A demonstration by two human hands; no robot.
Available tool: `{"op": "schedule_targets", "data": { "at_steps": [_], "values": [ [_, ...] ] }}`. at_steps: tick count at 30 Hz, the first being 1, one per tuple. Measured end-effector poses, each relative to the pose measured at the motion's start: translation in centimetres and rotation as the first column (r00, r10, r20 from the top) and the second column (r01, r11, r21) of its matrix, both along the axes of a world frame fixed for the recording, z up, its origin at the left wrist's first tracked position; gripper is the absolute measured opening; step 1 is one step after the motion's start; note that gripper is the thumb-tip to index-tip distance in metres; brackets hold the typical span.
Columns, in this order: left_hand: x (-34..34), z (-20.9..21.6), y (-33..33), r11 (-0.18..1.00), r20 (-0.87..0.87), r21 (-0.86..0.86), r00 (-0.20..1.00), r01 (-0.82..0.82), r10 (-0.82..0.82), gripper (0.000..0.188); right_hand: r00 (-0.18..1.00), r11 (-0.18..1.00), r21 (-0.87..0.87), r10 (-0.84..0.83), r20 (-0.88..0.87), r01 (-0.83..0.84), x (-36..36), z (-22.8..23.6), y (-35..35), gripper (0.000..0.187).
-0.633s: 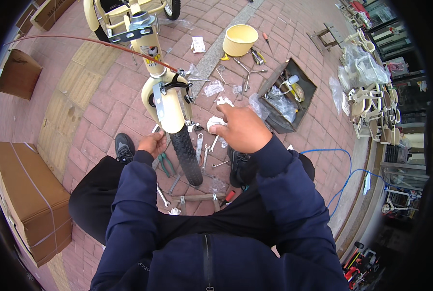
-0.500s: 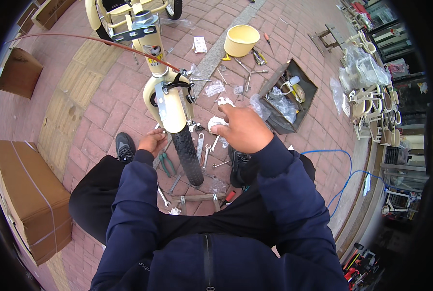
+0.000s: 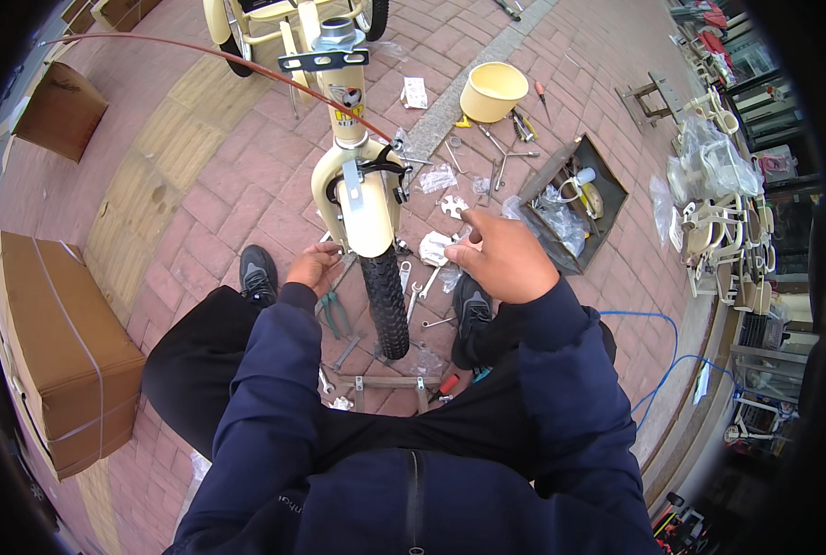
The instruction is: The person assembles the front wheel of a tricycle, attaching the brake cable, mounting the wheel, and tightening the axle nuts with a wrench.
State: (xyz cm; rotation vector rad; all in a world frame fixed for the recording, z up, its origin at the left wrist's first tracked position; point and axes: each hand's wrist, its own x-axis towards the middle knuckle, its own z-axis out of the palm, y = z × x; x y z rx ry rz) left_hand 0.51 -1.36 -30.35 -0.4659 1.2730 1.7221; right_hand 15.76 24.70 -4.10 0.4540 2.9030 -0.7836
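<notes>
My left hand [image 3: 312, 269] is closed, its fingertips pinched at the lower left end of the cream fork [image 3: 325, 199], beside the black knobby front wheel [image 3: 387, 305]. What it pinches is too small to make out. To the right of the wheel, my right hand [image 3: 513, 258] hovers with thumb and index finger apart, and nothing shows between them. Just past its fingertips lies a flat silver multi-notch wrench [image 3: 452, 206]. A crumpled white wad [image 3: 434, 248] is next to its thumb. A cream mudguard [image 3: 367, 220] covers the wheel top.
Combination wrenches [image 3: 415, 301] and green-handled pliers [image 3: 334, 314] lie around the wheel. Farther right are an open metal toolbox [image 3: 607, 190], a cream bucket [image 3: 493, 92] and a three-armed wrench [image 3: 503, 154]. A large carton [image 3: 70, 356] stands left. A blue hose [image 3: 672, 338] curves at right.
My right hand has drawn slightly to the right, away from the multi-notch wrench and white wad. The left hand stays by the fork end. The whole view has shifted a little.
</notes>
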Motion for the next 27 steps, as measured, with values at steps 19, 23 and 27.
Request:
{"op": "schedule_targets", "data": {
  "at_steps": [19, 23, 27],
  "values": [
    [0.3, 1.7, 0.8, 0.995, -0.151, -0.094, 0.988, -0.011, -0.003, 0.012, 0.999, 1.0, -0.024, 0.008, 0.042, -0.007, -0.1, 0.1, -0.1, 0.054],
    [0.3, 1.3, 0.6, 0.968, 0.031, -0.24, 0.998, 0.069, -0.063, 0.01, 0.996, 0.999, -0.039, 0.006, 0.087, -0.003, -0.1, 0.3, -0.1, 0.055],
    [0.2, 0.4, 0.5, 0.99, -0.132, -0.116, 0.987, 0.075, -0.09, 0.009, 0.995, 0.999, -0.031, 0.012, 0.097, -0.009, -0.1, 0.3, -0.3, 0.055]
  ]
}}
